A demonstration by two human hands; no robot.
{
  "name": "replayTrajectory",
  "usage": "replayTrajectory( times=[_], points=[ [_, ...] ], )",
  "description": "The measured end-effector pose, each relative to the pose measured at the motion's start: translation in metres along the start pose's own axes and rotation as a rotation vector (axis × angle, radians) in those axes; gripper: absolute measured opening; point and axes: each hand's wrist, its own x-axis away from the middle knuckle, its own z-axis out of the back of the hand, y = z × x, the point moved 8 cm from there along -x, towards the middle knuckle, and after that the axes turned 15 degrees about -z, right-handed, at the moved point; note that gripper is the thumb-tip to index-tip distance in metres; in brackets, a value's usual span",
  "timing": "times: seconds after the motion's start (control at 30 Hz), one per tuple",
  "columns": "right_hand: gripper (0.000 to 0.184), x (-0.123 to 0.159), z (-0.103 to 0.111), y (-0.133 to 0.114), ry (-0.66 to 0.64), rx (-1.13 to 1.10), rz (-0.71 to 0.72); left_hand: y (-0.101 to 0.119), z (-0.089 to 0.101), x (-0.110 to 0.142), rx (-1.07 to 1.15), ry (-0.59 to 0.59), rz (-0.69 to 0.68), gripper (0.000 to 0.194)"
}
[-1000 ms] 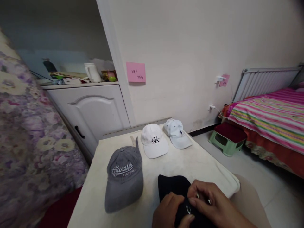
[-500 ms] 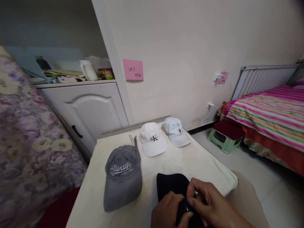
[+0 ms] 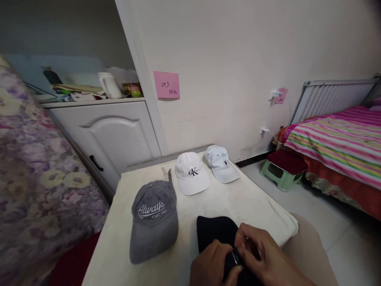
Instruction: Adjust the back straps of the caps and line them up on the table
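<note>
A black cap (image 3: 218, 235) with 1 shiny metal buckle (image 3: 235, 256) lies partly hidden at the frame's bottom, right of centre, its curved brim (image 3: 213, 226) facing mid-frame.

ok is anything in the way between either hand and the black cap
Nothing visible is: the left hand and right hand both touch the black cap directly, around its shiny buckle. The gray cap sits apart to the left, and the two pale caps lie farther back.

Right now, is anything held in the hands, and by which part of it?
A black cap: the left hand and the right hand hold it beside a small shiny buckle-like piece.
</note>
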Motion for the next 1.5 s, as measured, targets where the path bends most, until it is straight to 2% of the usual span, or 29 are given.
replayTrajectory(
  times=[0.23, 0.47, 0.6, 0.7, 0.8, 0.93, 1.0, 1.17, 1.3, 1.4, 1.5],
  points=[
    [0.009, -0.002, 0.000, 0.002, 0.024, 0.095, 0.010, 0.008, 0.000, -0.002, -0.043, 0.018, -0.066, 0.017],
    [0.010, -0.001, -0.005, 0.005, -0.076, 0.074, 0.016, 0.011, -0.001, -0.003, -0.062, 0.002, -0.104, 0.024],
    [0.007, 0.002, 0.000, -0.001, -0.070, 0.060, 0.084, 0.004, -0.003, -0.002, 0.030, -0.045, -0.037, 0.025],
    [0.001, 0.003, 0.007, -0.006, -0.095, -0.052, 0.134, 0.002, -0.004, -0.002, 0.081, -0.053, -0.006, 0.026],
    [0.016, 0.000, 0.011, 0.001, -0.195, -0.218, 0.111, 0.001, -0.006, -0.002, 0.124, -0.085, 0.025, 0.029],
    [0.036, -0.008, 0.001, 0.023, -0.387, -0.409, 0.004, -0.001, -0.011, -0.002, 0.188, -0.186, 0.114, 0.032],
    [0.041, -0.012, -0.004, 0.030, -0.423, -0.452, -0.014, 0.000, -0.012, -0.003, 0.208, -0.241, 0.144, 0.032],
    [0.041, -0.019, -0.011, 0.035, -0.397, -0.451, -0.026, 0.002, -0.013, -0.005, 0.229, -0.330, 0.177, 0.035],
    [0.029, -0.016, -0.011, 0.028, -0.368, -0.418, -0.021, 0.001, -0.016, -0.004, 0.260, -0.366, 0.209, 0.035],
    [0.023, -0.012, -0.010, 0.023, -0.351, -0.423, -0.033, -0.001, -0.014, -0.002, 0.334, -0.342, 0.265, 0.038],
    [0.022, -0.011, -0.012, 0.021, -0.350, -0.432, -0.043, -0.008, -0.008, 0.004, 0.465, -0.286, 0.395, 0.043]
  ],
)
